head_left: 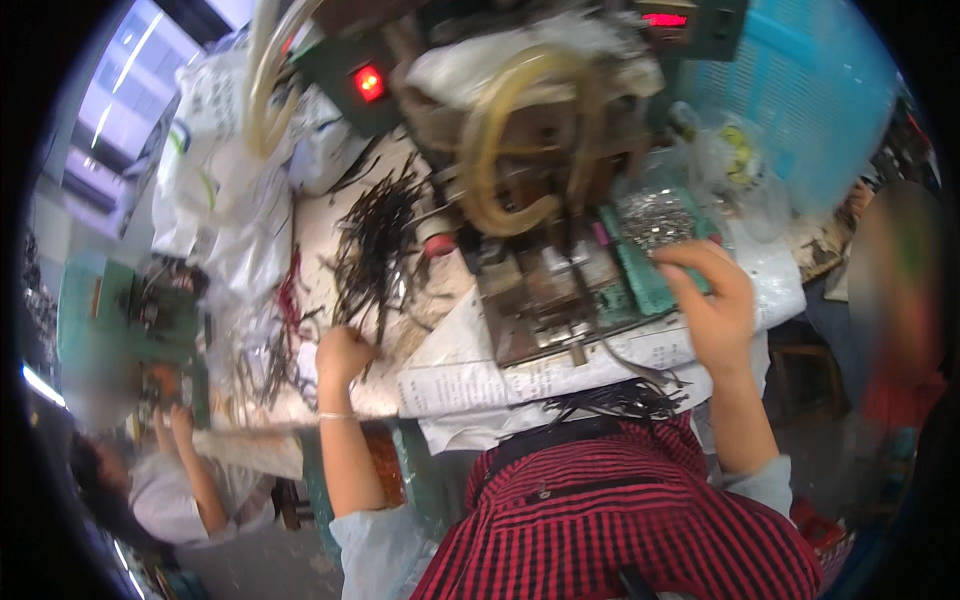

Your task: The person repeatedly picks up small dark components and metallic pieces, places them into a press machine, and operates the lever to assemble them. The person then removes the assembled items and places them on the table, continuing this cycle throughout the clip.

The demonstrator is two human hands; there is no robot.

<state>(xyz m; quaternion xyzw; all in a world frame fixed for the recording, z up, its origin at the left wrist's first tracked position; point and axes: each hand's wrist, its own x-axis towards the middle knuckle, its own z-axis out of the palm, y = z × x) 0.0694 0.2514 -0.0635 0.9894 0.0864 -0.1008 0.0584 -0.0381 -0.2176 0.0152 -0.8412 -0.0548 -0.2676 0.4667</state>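
Observation:
My left hand is closed at the table's front edge, beside a pile of thin black strips. What it holds, if anything, is hidden. My right hand hovers by a green tray with small shiny metal pieces. Its thumb and fingertips are bent together, and anything between them is too small to make out. Between my hands stands a bench machine with a metal work plate. One dark strip runs over that plate and down toward my lap, where more black strips lie.
A thick yellowish hose loops in front of the machine, near a red-topped knob. White paper covers the front edge. White plastic bags stand at left, a blue basket at back right. Other people sit at both sides.

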